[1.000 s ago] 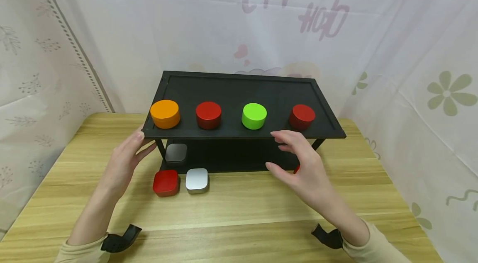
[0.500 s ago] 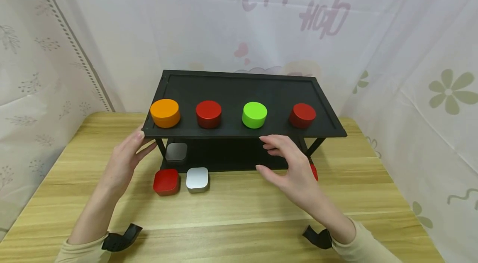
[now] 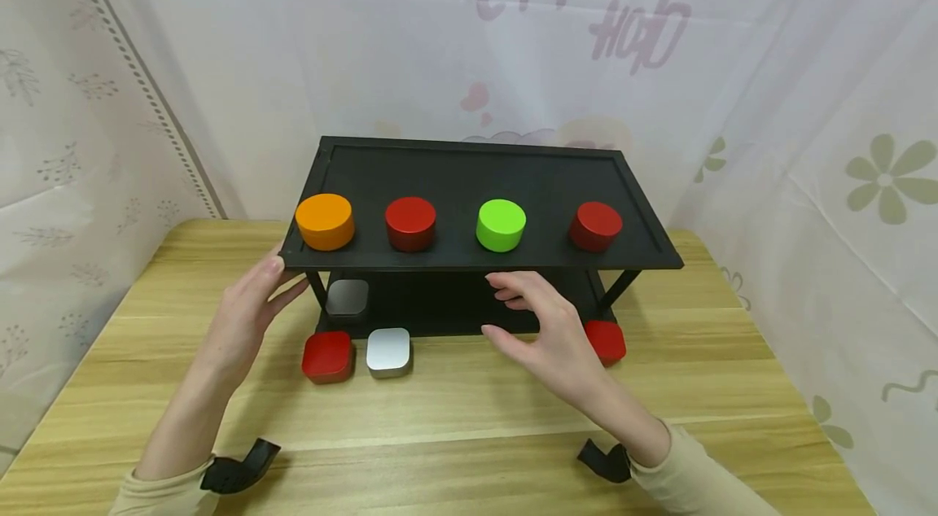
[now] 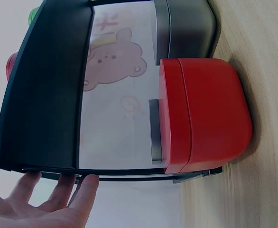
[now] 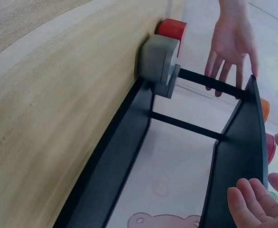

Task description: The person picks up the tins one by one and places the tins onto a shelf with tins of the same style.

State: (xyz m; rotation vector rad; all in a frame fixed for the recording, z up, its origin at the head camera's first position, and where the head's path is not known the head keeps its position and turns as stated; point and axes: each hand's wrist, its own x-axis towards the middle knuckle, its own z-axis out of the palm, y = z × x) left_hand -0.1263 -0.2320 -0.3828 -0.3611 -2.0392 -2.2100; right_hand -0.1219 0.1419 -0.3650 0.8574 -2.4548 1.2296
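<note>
Pale printed curtains hang behind the wooden table point(image 3: 469, 410) I work at. My left hand point(image 3: 249, 312) is relaxed, its straight fingertips point(image 4: 84, 185) touching the front-left corner of the black shelf point(image 3: 469, 174) and holding nothing. My right hand point(image 3: 545, 329) hovers loosely spread in front of the shelf's lower tier, empty, just under the top board's front edge. A red square tin point(image 3: 605, 341) lies on the table just right of that hand; another red tin point(image 3: 326, 356) and a silver tin point(image 3: 388, 352) sit near my left.
</note>
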